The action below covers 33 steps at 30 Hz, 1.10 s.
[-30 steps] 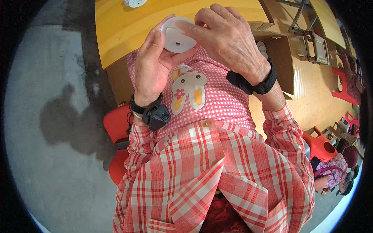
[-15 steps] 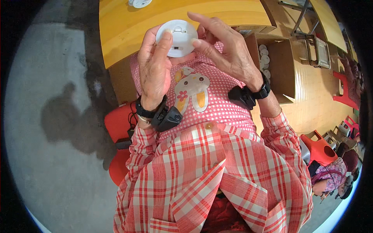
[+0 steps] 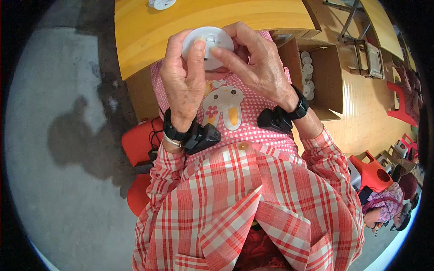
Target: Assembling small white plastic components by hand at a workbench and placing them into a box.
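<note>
A round white plastic disc [image 3: 219, 37] is held up over my lap, near the edge of the yellow table [image 3: 203, 16]. Its upper face has a small raised loop and a dark slot that my thumbs partly cover. My left hand [image 3: 184, 79] is closed on the left side, thumb flat on the face and fingers beneath. Around the right rim, my right hand [image 3: 260, 63] is closed as well, its thumb pressing near the middle of the face. The undersides of the disc and most fingertips are hidden.
An open cardboard box [image 3: 330, 74] to the right holds several white discs [image 3: 308, 68]. More white round parts [image 3: 162, 3] lie on the table's far side. Red stools [image 3: 373, 174] stand at the right, and a red seat [image 3: 138, 142] is at the left.
My right hand has come in from open fingers to grip the disc's right rim, its thumb now on the face. The disc has tilted and shifted slightly right.
</note>
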{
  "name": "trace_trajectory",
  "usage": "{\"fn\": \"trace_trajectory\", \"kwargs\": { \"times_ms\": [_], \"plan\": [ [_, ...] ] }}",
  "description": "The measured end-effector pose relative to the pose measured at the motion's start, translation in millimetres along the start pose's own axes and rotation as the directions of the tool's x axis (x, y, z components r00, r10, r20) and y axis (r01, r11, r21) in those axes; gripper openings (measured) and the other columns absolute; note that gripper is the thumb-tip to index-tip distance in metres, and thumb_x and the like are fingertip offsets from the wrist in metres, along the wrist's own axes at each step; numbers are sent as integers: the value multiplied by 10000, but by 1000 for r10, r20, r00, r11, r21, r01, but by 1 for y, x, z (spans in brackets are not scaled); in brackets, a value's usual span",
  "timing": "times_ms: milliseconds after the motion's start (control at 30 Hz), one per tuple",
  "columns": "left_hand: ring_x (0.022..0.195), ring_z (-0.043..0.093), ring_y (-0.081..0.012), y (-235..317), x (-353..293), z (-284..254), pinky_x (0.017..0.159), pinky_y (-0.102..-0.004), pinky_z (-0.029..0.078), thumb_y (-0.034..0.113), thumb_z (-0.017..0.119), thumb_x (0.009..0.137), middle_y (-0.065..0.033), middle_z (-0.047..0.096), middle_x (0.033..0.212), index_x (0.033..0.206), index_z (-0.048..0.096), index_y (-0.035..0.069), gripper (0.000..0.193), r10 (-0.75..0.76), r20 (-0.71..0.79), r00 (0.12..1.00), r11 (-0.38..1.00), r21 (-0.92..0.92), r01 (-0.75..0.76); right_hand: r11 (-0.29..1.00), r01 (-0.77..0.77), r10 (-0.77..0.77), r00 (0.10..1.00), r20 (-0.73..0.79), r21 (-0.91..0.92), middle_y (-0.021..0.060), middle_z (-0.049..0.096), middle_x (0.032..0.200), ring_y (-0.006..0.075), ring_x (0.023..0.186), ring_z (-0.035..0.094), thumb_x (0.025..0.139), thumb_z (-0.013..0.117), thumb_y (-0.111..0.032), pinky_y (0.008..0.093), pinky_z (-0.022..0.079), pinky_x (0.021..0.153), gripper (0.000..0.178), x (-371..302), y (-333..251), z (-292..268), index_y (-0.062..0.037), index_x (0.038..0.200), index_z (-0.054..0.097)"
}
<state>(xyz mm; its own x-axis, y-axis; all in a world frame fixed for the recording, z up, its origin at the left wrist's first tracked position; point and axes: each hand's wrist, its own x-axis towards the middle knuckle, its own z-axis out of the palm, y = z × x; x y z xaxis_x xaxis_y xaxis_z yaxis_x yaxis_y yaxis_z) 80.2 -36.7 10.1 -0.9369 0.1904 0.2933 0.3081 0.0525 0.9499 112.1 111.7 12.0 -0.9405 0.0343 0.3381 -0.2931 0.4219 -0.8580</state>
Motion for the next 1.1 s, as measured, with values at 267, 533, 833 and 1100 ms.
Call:
{"fn": "trace_trajectory", "kwargs": {
  "times_ms": [267, 533, 833, 1100],
  "plan": [
    [808, 598, -131, -5, 3, -3, 661, -257, 523, 153, 506, 940, -94, 620, 920, 1125, 518, 0, 241, 31, 46, 998, 999, -14, -30, 999, 42, -43, 999, -25, -29, 127, 559, 621, 202, 554, 588, 854, 630, -247, 322, 446, 494, 263, 9, 2, 2, -9, 952, 575],
    [964, 571, -140, 13, -2, -1, 815, -273, 504, 98, 479, 948, -98, 567, 1104, 1231, 438, 2, 302, -84, 233, 969, 978, -168, 125, 997, 46, -43, 998, -48, 60, 112, 537, 594, 218, 517, 549, 858, 627, -269, 312, 432, 487, 252, 9, 7, 0, -27, 917, 594],
    [902, 622, -178, 5, 2, 0, 665, -329, 594, 177, 467, 951, -119, 585, 1050, 1236, 419, -3, 340, -254, 223, 941, 877, -357, 322, 997, 18, -19, 1000, 16, 69, 100, 546, 596, 197, 524, 548, 870, 615, -233, 312, 420, 483, 264, 6, 28, 4, 16, 949, 579],
    [730, 635, -139, -15, 4, -5, 537, -248, 536, 219, 490, 942, -128, 631, 871, 1157, 513, 27, 289, -99, 119, 988, 992, 92, 88, 995, -66, 58, 992, 110, 68, 131, 619, 701, 162, 607, 610, 868, 607, -191, 289, 479, 544, 294, 2, 18, 0, 24, 1055, 538]
  ]
}}
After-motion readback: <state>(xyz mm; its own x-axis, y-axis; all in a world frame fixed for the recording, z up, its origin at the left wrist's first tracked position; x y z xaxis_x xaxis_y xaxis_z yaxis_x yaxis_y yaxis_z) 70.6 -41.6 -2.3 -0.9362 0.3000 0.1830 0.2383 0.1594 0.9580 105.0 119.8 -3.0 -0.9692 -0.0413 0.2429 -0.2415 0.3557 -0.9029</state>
